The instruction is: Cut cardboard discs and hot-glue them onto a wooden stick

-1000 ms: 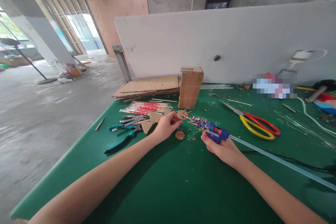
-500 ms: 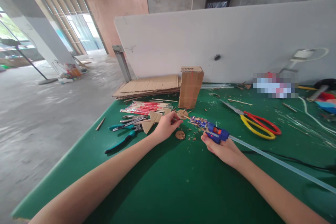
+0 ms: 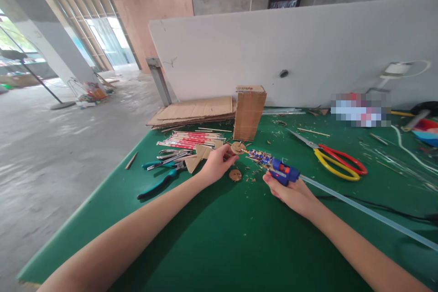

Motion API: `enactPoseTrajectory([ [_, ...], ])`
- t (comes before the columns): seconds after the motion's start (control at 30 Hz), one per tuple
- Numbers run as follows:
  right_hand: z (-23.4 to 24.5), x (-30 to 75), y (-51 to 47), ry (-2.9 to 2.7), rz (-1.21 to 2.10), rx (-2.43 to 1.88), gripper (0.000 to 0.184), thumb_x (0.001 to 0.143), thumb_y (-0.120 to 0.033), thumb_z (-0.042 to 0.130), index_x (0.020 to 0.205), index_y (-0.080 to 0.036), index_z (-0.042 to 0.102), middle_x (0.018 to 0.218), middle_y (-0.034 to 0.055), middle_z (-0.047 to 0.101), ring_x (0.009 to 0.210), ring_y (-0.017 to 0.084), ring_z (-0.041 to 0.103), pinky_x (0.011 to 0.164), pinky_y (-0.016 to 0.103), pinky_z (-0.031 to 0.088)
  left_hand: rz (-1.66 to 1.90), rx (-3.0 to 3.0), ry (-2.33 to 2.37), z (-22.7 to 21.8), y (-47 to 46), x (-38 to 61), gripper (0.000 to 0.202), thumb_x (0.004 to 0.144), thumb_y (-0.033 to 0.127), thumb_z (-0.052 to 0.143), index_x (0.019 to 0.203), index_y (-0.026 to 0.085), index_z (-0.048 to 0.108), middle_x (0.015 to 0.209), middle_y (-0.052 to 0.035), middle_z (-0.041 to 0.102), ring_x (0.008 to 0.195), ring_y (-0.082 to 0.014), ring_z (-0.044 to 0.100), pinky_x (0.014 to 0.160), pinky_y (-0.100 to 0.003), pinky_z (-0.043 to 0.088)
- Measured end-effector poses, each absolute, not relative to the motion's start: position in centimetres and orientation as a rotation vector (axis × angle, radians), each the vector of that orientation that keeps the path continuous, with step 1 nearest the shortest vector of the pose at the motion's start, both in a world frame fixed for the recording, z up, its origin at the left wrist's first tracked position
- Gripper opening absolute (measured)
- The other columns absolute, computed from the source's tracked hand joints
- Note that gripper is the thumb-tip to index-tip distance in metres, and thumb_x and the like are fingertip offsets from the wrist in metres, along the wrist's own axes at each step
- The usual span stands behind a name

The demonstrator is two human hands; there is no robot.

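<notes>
My left hand (image 3: 219,163) pinches a small round cardboard disc (image 3: 238,147) by its left edge, and a thin stick end shows on the disc. In my right hand (image 3: 285,189) is a blue hot glue gun (image 3: 281,169), its scrap-covered nozzle end pointing left with the tip at the disc. A long clear glue stick (image 3: 362,210) runs out of the gun's back to the right. A second cardboard disc (image 3: 235,175) lies on the green table just below my left fingers. Angular cardboard pieces (image 3: 195,159) lie beyond my left wrist.
An upright cardboard box (image 3: 249,114) stands behind the discs, beside flat cardboard sheets (image 3: 198,110). Red-wrapped sticks (image 3: 195,139) and teal-handled pliers (image 3: 159,185) lie left. Red-and-yellow scissors (image 3: 337,164) lie right, near a black cord (image 3: 379,209). Scraps litter the green table (image 3: 219,242).
Almost nothing differs. The glue gun stays with its tip at the disc, and both hands keep their holds; the view has shifted very slightly.
</notes>
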State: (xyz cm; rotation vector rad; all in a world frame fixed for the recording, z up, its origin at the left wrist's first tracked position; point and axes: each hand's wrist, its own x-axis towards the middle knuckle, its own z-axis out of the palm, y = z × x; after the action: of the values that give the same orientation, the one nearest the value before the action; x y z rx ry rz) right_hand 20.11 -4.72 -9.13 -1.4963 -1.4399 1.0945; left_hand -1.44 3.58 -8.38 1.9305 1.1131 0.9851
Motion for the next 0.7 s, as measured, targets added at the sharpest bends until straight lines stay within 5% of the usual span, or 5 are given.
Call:
enactPoseTrajectory([
  [0.7,-9.15,20.00,-4.66,-1.507,1.090,-1.540,0.037,0.075,-0.059,0.056,0.071,-0.022,0.053,0.050,-0.0036,0.048,0.044,0.012,0.045,0.044,0.025,0.033,0.986,1.935,1.093,-8.71,3.77,-1.37,0.016,0.081,0.032,0.056,0.087,0.017,0.055,0.072,-0.0016,0.063,0.063,-0.0145,0.062,0.057,-0.025,0.048],
])
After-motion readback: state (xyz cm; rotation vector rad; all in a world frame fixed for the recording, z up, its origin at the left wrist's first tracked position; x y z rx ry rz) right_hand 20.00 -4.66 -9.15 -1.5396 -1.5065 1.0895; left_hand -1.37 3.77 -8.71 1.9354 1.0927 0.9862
